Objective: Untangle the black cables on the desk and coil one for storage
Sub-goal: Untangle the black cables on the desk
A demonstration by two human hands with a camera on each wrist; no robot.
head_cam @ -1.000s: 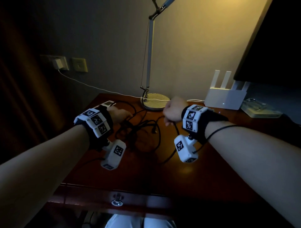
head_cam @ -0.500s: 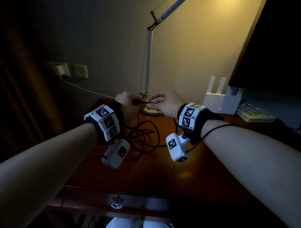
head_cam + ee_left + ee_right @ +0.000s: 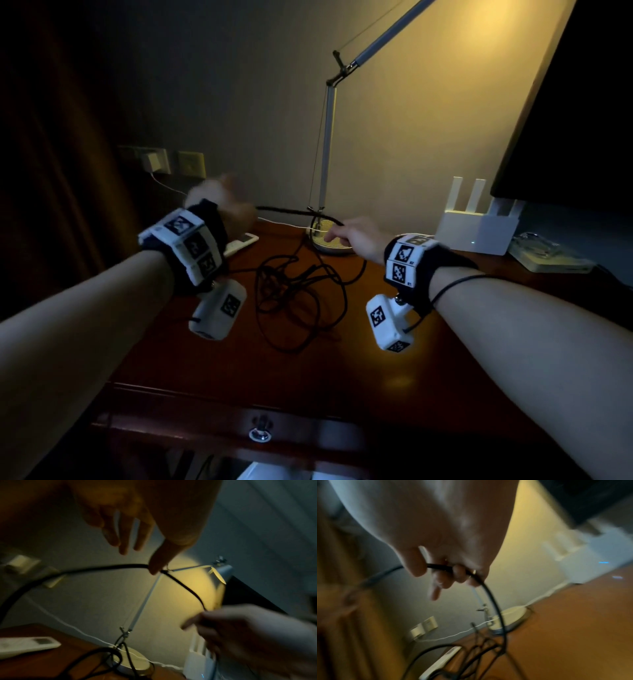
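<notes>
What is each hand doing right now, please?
Left hand: pinches the black cable.
Right hand: grips the same cable.

Cable tangle (image 3: 298, 294) before lamp base (image 3: 329, 236)

black wristbands (image 3: 209, 219), white marker-tagged cameras (image 3: 219, 310)

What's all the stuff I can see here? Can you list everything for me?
Black cables: number unclear, tangled mid-desk; one strand lifted between the hands.
Desk: one, reddish-brown wood, with a drawer knob in front.
Desk lamp: one, silver, round base at the back.
Router: one, white, back right.
Remote: one, white, back left.
Wall charger: one, white, its white cord running to the desk.
Dark screen: one, right edge.
Wrist cameras: two, white.
Left hand: pinches the strand.
Right hand: grips the strand.
</notes>
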